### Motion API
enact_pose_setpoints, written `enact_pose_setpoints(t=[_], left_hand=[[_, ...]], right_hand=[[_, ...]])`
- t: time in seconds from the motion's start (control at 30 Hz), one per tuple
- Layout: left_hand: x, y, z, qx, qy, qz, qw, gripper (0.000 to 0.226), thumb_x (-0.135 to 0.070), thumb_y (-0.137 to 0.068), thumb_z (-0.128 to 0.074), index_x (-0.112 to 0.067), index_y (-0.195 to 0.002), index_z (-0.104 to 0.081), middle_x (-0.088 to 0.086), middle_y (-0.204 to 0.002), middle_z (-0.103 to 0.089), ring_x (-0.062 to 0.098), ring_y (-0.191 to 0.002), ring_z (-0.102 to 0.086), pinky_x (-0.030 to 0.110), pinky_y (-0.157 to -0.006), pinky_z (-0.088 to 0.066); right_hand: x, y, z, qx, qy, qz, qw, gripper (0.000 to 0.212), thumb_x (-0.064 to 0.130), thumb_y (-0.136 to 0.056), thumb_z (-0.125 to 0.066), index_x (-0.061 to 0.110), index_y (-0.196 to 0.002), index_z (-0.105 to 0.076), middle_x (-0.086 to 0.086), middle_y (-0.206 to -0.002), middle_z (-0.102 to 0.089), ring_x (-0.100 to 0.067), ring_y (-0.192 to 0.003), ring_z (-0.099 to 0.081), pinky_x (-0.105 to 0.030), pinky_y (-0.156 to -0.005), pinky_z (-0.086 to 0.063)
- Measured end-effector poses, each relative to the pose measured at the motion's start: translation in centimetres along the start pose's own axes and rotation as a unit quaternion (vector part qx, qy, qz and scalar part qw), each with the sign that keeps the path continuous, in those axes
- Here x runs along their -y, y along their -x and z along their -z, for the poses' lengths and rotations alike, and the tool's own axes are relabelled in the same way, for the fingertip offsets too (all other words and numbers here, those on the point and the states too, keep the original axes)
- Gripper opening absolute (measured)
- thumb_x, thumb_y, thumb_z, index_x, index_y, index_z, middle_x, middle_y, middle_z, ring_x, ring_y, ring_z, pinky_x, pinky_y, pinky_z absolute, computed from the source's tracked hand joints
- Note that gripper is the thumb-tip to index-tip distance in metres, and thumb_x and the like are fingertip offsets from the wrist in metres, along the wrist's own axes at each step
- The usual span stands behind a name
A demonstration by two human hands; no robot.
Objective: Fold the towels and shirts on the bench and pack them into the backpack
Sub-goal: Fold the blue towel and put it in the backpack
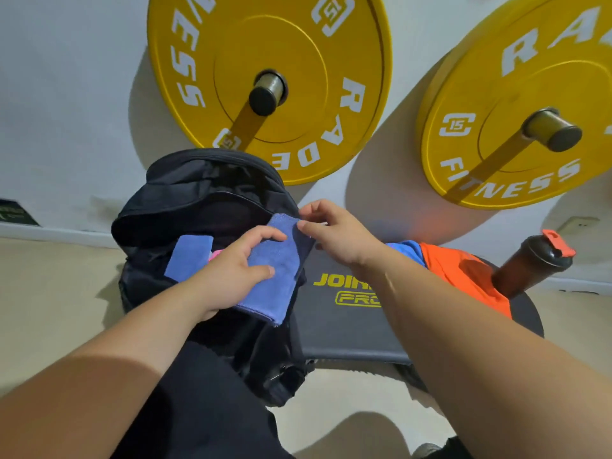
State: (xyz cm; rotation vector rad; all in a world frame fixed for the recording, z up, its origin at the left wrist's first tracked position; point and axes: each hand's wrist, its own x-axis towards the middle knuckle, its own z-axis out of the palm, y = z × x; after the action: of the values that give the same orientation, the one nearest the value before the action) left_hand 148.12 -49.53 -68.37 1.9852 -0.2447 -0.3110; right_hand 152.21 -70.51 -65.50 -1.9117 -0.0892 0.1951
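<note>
A black backpack (185,207) stands open at the left end of the bench (344,329). A folded blue towel (278,270) lies over its front opening. My left hand (231,270) grips the towel's left side, thumb on top. My right hand (331,233) pinches the towel's upper right corner at the backpack's rim. Another blue folded piece (188,256) sticks up from the backpack, with a bit of pink cloth (215,255) beside it. An orange shirt (463,273) and a blue garment (407,248) lie on the bench to the right, partly hidden by my right forearm.
A dark shaker bottle (530,263) with an orange lid stands at the bench's right end. Two yellow weight plates (298,44) (496,94) hang on pegs on the white wall behind. Beige floor lies on the left and in front.
</note>
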Motion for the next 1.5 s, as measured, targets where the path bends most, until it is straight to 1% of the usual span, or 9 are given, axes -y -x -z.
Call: enact_pose_setpoints(t=[0.13, 0.33, 0.53, 0.73, 0.93, 1.03, 1.2, 1.33, 1.5], left_hand=[[2.6, 0.1, 4.3, -0.087, 0.018, 0.057, 0.994, 0.049, -0.014, -0.093, -0.061, -0.057, -0.116, -0.058, -0.012, -0.136, -0.050, 0.012, -0.116, -0.055, 0.037, -0.101, -0.048], [6.0, -1.3, 8.4, -0.121, 0.015, 0.113, 0.986, 0.046, -0.016, -0.088, -0.069, -0.051, -0.118, -0.061, -0.008, -0.136, -0.050, 0.008, -0.111, -0.056, 0.026, -0.084, -0.050], [8.5, -5.3, 9.7, -0.047, -0.030, 0.170, 0.984, 0.047, -0.020, -0.089, -0.070, -0.048, -0.125, -0.059, -0.007, -0.140, -0.047, 0.015, -0.121, -0.052, 0.032, -0.099, -0.047], [11.0, -11.1, 8.0, -0.040, 0.037, 0.179, 0.982, 0.053, -0.018, -0.089, -0.070, -0.051, -0.128, -0.054, -0.006, -0.138, -0.042, 0.012, -0.125, -0.045, 0.037, -0.109, -0.042], [14.8, -11.9, 5.7, 0.032, -0.204, 0.217, 0.954, 0.054, -0.024, -0.090, -0.068, -0.032, -0.135, -0.041, 0.002, -0.068, -0.049, 0.016, -0.054, -0.045, 0.025, -0.051, -0.036], [14.8, -11.7, 5.7, 0.050, -0.328, 0.171, 0.928, 0.057, -0.038, -0.091, -0.066, -0.032, -0.141, -0.039, 0.005, -0.092, -0.057, 0.019, -0.076, -0.057, 0.029, -0.070, -0.046], [14.6, -12.0, 6.5, 0.062, -0.682, 0.077, 0.725, 0.067, -0.071, -0.090, -0.040, -0.042, -0.150, -0.031, 0.006, -0.154, -0.025, 0.031, -0.133, -0.035, 0.048, -0.106, -0.032], [15.6, -11.3, 7.0, 0.154, -0.655, 0.079, 0.735, 0.080, -0.069, -0.095, -0.031, -0.030, -0.159, -0.002, -0.006, -0.166, 0.014, 0.023, -0.153, 0.011, 0.063, -0.118, 0.002], [16.7, -10.9, 6.9, 0.175, -0.639, 0.159, 0.732, 0.083, -0.080, -0.089, -0.023, -0.043, -0.154, 0.015, -0.011, -0.164, 0.020, 0.025, -0.152, 0.016, 0.064, -0.116, 0.008]], right_hand=[[2.2, -2.5, -3.1, 0.040, 0.064, 0.022, 0.997, 0.018, 0.012, -0.098, -0.057, 0.020, -0.111, -0.067, 0.007, -0.100, -0.066, -0.003, -0.082, -0.058, -0.017, -0.073, -0.043], [3.7, -7.4, -5.3, 0.127, 0.180, 0.012, 0.975, 0.053, 0.008, -0.099, -0.054, 0.024, -0.148, -0.046, -0.005, -0.145, -0.054, -0.021, -0.132, -0.051, -0.026, -0.101, -0.042], [4.0, -12.5, -3.7, 0.157, 0.239, 0.035, 0.958, 0.082, 0.014, -0.095, -0.062, 0.040, -0.157, -0.016, -0.003, -0.155, -0.044, -0.022, -0.125, -0.054, -0.019, -0.071, -0.046], [3.3, -15.0, -2.9, 0.176, 0.209, 0.044, 0.961, 0.082, 0.013, -0.096, -0.062, 0.045, -0.156, -0.017, 0.001, -0.154, -0.044, -0.020, -0.125, -0.053, -0.033, -0.091, -0.054], [2.0, -15.4, -2.5, 0.173, 0.215, 0.089, 0.957, 0.083, 0.010, -0.094, -0.063, 0.048, -0.154, -0.019, 0.005, -0.151, -0.047, -0.031, -0.096, -0.069, -0.045, -0.079, -0.059], [1.7, -15.2, -2.3, 0.183, 0.224, 0.098, 0.952, 0.088, 0.006, -0.092, -0.064, 0.048, -0.154, -0.018, 0.004, -0.152, -0.047, -0.031, -0.089, -0.071, -0.048, -0.080, -0.058], [1.5, -14.8, -2.1, 0.180, 0.236, 0.104, 0.949, 0.091, 0.001, -0.090, -0.063, 0.047, -0.154, -0.018, 0.003, -0.152, -0.047, -0.025, -0.095, -0.071, -0.049, -0.082, -0.056], [1.4, -14.4, -1.9, 0.178, 0.237, 0.106, 0.949, 0.091, 0.001, -0.089, -0.063, 0.047, -0.154, -0.019, 0.003, -0.151, -0.048, -0.017, -0.097, -0.069, -0.046, -0.083, -0.057], [1.0, -14.0, -1.8, 0.177, 0.250, 0.109, 0.946, 0.090, -0.001, -0.089, -0.061, 0.045, -0.155, -0.020, 0.003, -0.151, -0.047, -0.014, -0.094, -0.068, -0.044, -0.080, -0.057]])
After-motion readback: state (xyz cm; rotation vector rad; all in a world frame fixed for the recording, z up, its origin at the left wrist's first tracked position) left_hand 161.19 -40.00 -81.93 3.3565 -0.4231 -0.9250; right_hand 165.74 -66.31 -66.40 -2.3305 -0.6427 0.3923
